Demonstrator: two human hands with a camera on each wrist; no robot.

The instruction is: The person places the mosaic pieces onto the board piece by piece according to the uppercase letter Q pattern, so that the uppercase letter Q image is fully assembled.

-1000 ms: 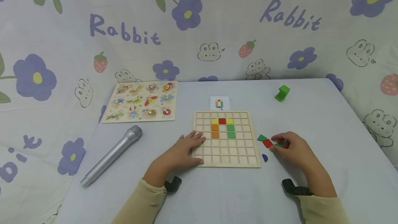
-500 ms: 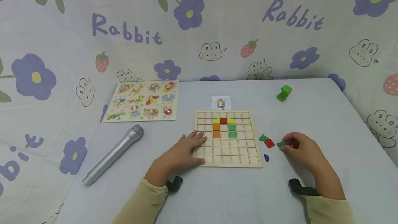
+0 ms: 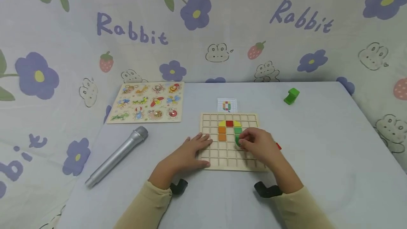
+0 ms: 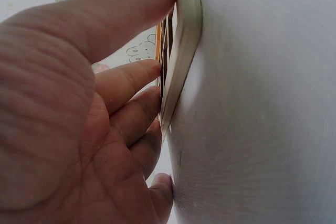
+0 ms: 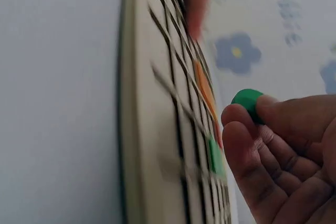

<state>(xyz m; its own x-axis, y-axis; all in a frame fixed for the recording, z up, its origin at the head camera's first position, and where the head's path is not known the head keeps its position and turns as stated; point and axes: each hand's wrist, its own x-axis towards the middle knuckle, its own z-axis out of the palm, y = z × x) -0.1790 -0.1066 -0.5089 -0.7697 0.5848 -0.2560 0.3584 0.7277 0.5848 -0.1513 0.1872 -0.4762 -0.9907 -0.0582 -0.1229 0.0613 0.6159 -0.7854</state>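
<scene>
A wooden grid board [image 3: 219, 164] lies on the table. My left hand [image 3: 190, 153] rests on its left edge, fingers spread and straight, the thumb at the near corner. Between thumb and fingertips my right hand [image 3: 261, 146] pinches a green tile with a rounded edge [image 5: 245, 101], over the right part of the grid. On the board sit a red tile [image 3: 229, 123] between two yellow corner tiles [image 3: 237, 124], two orange tiles [image 3: 222, 130] down the left, and green [image 3: 238, 130] down the right, partly covered by the right hand.
A pattern card [image 3: 227, 105] lies behind the board. A red tile [image 3: 278, 146] peeks out beside the right hand, which hides other loose pieces. An insect puzzle board [image 3: 165, 103] and a silver microphone [image 3: 117, 156] lie left; a green block [image 3: 292, 96] stands back right.
My right hand has picked up the green tile from the table at right and carried it left over the board. My left hand has stayed on the board's edge.
</scene>
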